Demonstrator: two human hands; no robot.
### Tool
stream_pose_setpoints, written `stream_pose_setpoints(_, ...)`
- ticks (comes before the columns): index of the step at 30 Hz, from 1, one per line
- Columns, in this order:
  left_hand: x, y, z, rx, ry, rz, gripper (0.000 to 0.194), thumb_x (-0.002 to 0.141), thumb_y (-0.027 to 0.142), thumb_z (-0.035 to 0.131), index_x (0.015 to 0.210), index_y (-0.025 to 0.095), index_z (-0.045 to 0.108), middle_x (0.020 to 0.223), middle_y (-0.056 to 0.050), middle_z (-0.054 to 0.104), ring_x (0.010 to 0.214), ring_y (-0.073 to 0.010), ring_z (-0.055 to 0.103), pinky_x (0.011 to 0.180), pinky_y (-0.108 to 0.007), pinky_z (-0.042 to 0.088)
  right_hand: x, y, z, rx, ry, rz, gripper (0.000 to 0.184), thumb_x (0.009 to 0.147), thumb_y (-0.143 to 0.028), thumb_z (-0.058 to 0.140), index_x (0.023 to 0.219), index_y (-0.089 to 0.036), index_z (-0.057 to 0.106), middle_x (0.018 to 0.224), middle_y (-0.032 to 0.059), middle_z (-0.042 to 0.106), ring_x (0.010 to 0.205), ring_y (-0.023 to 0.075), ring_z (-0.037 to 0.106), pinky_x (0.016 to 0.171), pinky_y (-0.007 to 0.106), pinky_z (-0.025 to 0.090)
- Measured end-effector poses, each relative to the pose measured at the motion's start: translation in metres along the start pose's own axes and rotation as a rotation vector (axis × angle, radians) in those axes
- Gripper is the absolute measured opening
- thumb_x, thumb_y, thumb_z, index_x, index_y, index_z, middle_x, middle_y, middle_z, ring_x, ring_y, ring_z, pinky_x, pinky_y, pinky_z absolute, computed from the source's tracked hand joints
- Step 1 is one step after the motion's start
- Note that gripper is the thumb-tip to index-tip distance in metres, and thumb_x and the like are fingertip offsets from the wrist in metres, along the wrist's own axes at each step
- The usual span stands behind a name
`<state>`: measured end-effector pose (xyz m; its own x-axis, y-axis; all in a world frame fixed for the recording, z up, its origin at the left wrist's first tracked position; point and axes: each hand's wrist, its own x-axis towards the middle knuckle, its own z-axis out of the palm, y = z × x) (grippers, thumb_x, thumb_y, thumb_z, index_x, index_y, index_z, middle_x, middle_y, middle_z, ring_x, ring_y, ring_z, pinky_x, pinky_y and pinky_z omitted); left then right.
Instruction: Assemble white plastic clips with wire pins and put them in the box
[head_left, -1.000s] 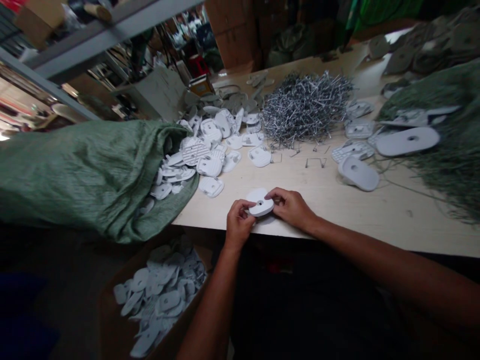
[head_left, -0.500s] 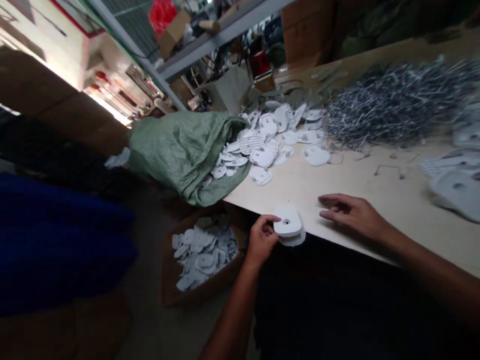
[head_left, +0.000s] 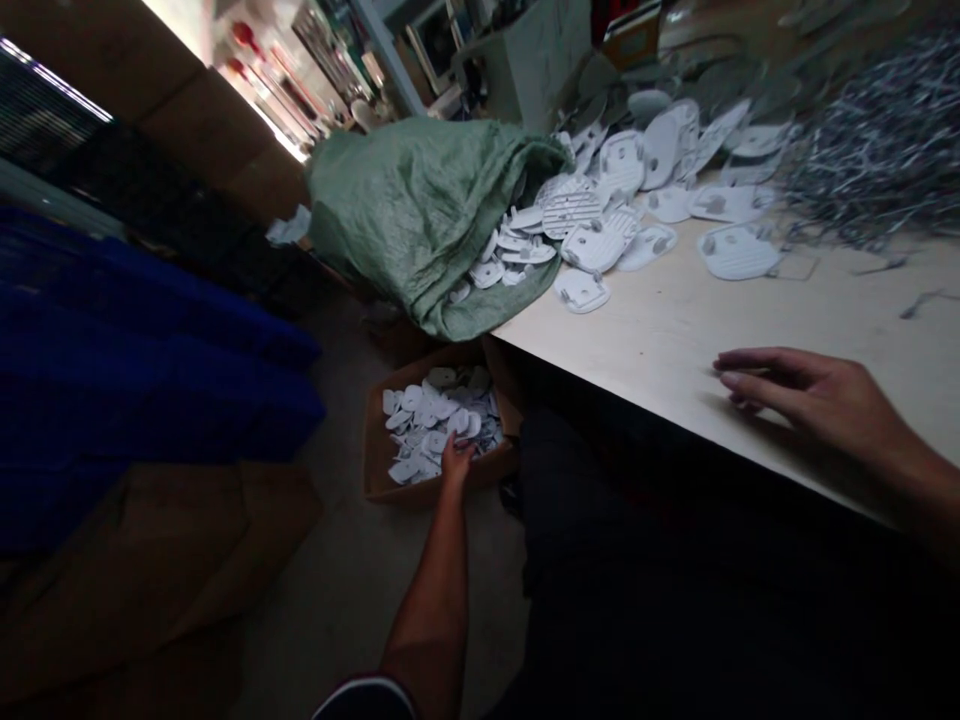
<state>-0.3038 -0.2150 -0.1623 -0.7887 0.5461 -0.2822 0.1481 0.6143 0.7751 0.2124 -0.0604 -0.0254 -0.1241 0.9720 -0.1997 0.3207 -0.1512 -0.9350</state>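
My left hand (head_left: pixel 455 462) reaches down to a cardboard box (head_left: pixel 373 470) on the floor, fingertips among the white plastic pieces (head_left: pixel 420 418) that fill it. Its fingers are hidden, so what it holds is unclear. My right hand (head_left: pixel 814 395) lies on the pale wooden table (head_left: pixel 660 335) near its front edge, fingers stretched out flat and holding nothing.
A green woven sack (head_left: pixel 405 205) lies on the table's left end, spilling several white plastic pieces (head_left: pixel 600 215). A heap of bent metal wire clips (head_left: pixel 877 165) is at the far right. Blue bundles (head_left: pixel 112 380) and brown cartons (head_left: pixel 150 560) stand on the floor at left.
My left hand carried the white piece off the table edge and down to the floor box. My right hand let go and now rests flat. The view swung left and down.
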Motion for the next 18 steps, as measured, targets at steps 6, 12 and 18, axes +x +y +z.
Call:
stream_pose_setpoints(6, -0.043, -0.096, 0.046, 0.002, -0.305, -0.491, 0.039, 0.104, 0.039, 0.070, 0.135, 0.016, 0.065, 0.124, -0.010, 0.071, 0.100, -0.0217, 0.072, 0.086, -0.041, 0.065, 0.001, 0.008, -0.008, -0.070, -0.015, -0.015, 0.060, 0.069, -0.063, 0.085, 0.113, -0.022, 0.084, 0.117, 0.0135, 0.080, 0.095, 0.0298, 0.076, 0.090, 0.043, 0.061)
stream_pose_setpoints(12, -0.085, -0.163, 0.054, -0.044, -0.354, -0.738, 0.036, 0.104, 0.041, 0.069, 0.128, 0.015, 0.068, 0.120, -0.010, 0.071, 0.100, -0.0216, 0.072, 0.086, -0.040, 0.065, -0.007, 0.027, -0.018, -0.554, -0.064, -0.417, 0.056, 0.086, -0.074, 0.069, 0.122, -0.032, 0.078, 0.126, 0.0066, 0.077, 0.104, 0.0327, 0.076, 0.090, 0.049, 0.064)
stream_pose_setpoints(18, -0.086, -0.188, 0.047, -0.159, -0.238, -0.817, 0.042, 0.105, 0.046, 0.067, 0.135, 0.016, 0.065, 0.125, -0.011, 0.070, 0.103, -0.0227, 0.072, 0.088, -0.042, 0.065, -0.022, 0.043, -0.015, -0.778, -0.148, -0.731, 0.063, 0.096, -0.076, 0.048, 0.155, -0.054, 0.051, 0.149, 0.0035, 0.065, 0.122, 0.0427, 0.071, 0.099, 0.065, 0.061)
